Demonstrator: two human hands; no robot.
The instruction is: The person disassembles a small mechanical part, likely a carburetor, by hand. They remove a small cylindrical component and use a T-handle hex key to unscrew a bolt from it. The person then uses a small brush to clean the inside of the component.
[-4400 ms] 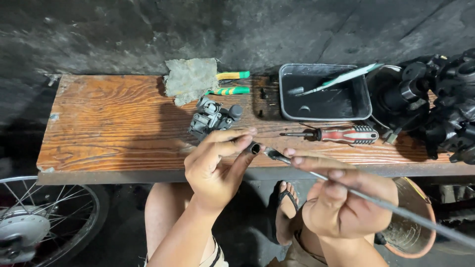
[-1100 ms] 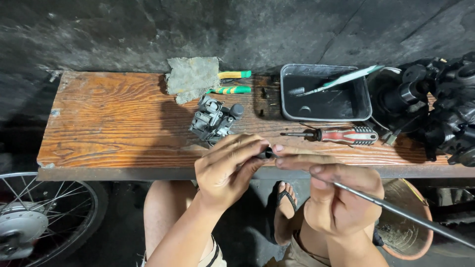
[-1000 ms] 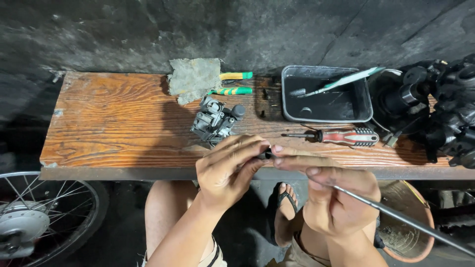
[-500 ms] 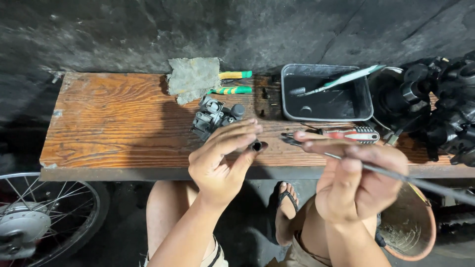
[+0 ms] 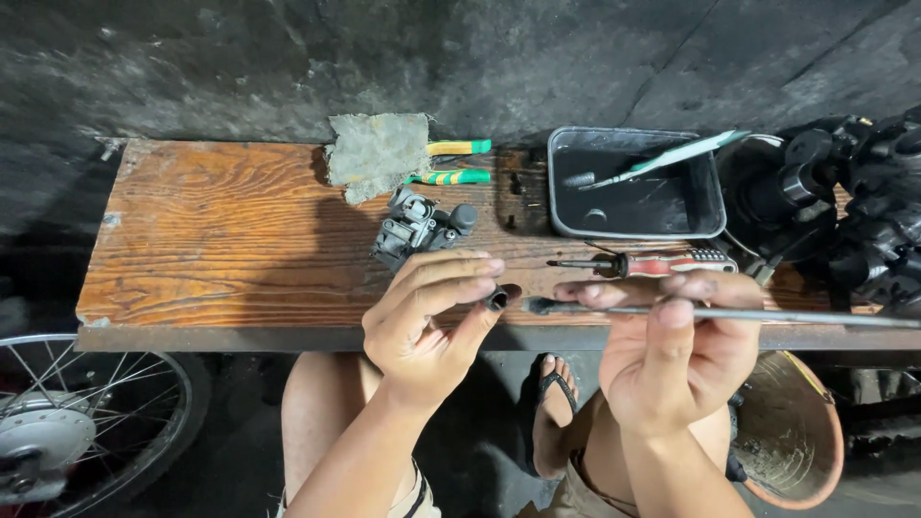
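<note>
My left hand (image 5: 427,321) pinches a small black cap (image 5: 498,300); my right hand (image 5: 676,350) grips a thin metal rod (image 5: 767,315), cut off at the picture's right edge.

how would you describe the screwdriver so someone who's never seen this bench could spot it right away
Find the wooden bench and go to its right half, where a dark metal tray sits. The screwdriver lies flat just in front of that tray, above the right hand. Its red handle sets it apart from the green and yellow pliers by the rag.
</note>
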